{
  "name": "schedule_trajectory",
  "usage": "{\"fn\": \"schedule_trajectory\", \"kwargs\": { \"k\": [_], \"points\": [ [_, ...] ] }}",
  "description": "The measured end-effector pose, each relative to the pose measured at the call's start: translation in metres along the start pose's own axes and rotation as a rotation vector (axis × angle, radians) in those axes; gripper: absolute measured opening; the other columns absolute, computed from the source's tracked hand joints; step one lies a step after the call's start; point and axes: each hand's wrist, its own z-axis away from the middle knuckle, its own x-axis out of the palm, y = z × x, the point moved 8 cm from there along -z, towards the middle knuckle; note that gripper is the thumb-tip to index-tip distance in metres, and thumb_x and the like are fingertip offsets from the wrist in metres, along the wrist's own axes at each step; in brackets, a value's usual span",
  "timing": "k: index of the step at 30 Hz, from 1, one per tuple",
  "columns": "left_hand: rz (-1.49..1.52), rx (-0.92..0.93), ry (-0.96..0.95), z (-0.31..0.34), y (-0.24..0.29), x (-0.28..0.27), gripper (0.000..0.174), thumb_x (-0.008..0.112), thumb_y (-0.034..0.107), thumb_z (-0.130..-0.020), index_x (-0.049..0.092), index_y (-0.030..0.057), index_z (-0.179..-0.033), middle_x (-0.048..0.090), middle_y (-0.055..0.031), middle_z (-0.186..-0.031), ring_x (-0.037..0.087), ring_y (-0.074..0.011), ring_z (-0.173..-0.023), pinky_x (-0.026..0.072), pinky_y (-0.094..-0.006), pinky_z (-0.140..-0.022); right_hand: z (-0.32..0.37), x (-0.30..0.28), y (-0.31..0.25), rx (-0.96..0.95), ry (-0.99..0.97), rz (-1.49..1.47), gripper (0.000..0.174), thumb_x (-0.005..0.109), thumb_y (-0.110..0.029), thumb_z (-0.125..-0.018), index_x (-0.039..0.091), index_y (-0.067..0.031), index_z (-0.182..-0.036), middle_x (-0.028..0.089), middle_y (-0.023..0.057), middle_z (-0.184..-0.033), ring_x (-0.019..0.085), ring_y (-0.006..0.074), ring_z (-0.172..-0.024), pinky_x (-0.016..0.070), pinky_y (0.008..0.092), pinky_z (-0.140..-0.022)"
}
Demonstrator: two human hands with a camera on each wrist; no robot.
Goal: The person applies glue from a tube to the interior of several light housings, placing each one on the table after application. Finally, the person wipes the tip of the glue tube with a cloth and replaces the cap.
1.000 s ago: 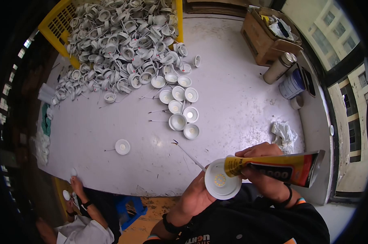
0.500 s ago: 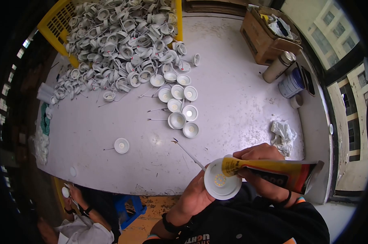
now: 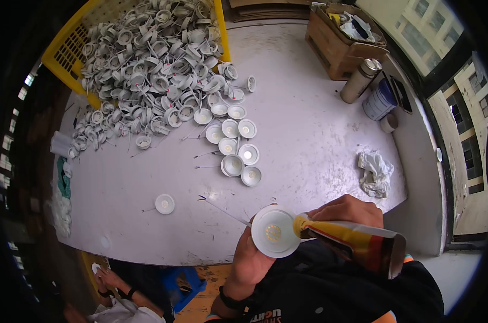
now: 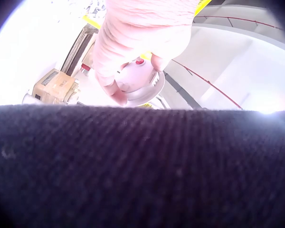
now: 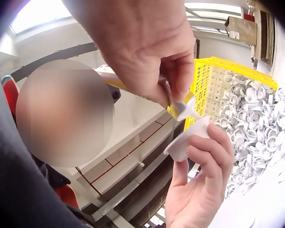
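Change over the last second: both hands shifted left, and the tube's tail dropped. It had lain near level and now slanted down to the right. The nozzle stayed on the cup throughout, so my read is the glue was still going on, not finished.

Left to right:
- **Left hand** [image 3: 249, 258]: grip clenched on the lamp cup [image 3: 273, 232] from behind, fingers and thumb curled round its back and side.
- **Cup:** open face turned up to the head camera, LED dots visible inside. It was held in the air at the near edge of the surface [image 3: 308, 124], not resting on it. Its thin wire lead [image 3: 222, 211] trailed up-left over the surface.
- **Glue tube** [image 3: 351, 242]: nozzle touched the cup's right rim.
- **Right hand** [image 3: 346, 211]: grip pinched the tube close behind the nozzle between thumb and fingers, hand wrapped over the tube body.

Neither hand had let go. A cluster of other cups [image 3: 236, 148] sat well apart, mid-surface.
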Motion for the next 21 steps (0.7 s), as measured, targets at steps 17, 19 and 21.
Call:
{"fn": "schedule_trajectory", "kwargs": {
  "k": [17,19,21],
  "points": [
    [0.074,-0.026,-0.05,-0.011,-0.008,0.008,0.058,0.036,0.043,-0.081,0.022,0.0066,-0.124,0.033,-0.0107,-0.122,0.038,-0.0231,-0.108,0.0362,-0.0386,-0.085,-0.006,0.04,0.036,0.374,0.101,-0.587,0.019,0.054,0.001,-0.072,0.042,-0.0003,-0.087,0.055,0.0142,-0.084,0.055,0.0132,-0.061,0.0465,0.0239,-0.053],
    [0.059,-0.025,-0.028,-0.011,-0.009,0.007,0.058,0.036,0.042,-0.081,0.023,0.0071,-0.124,0.033,-0.011,-0.122,0.04,-0.0236,-0.107,0.0379,-0.039,-0.083,-0.009,0.038,0.033,0.251,0.073,-0.422,0.019,0.053,0.002,-0.071,0.042,0.0009,-0.086,0.054,0.0157,-0.083,0.055,0.0139,-0.06,0.0468,0.0245,-0.054],
    [0.028,-0.016,-0.018,-0.011,-0.008,0.005,0.057,0.034,0.043,-0.081,0.022,0.0077,-0.125,0.034,-0.0111,-0.121,0.041,-0.0242,-0.105,0.0399,-0.0401,-0.081,-0.006,0.038,0.039,0.368,0.128,-0.554,0.019,0.053,0.003,-0.071,0.041,0.0014,-0.086,0.054,0.0176,-0.084,0.055,0.015,-0.06,0.0471,0.0249,-0.053]
  ]
}}
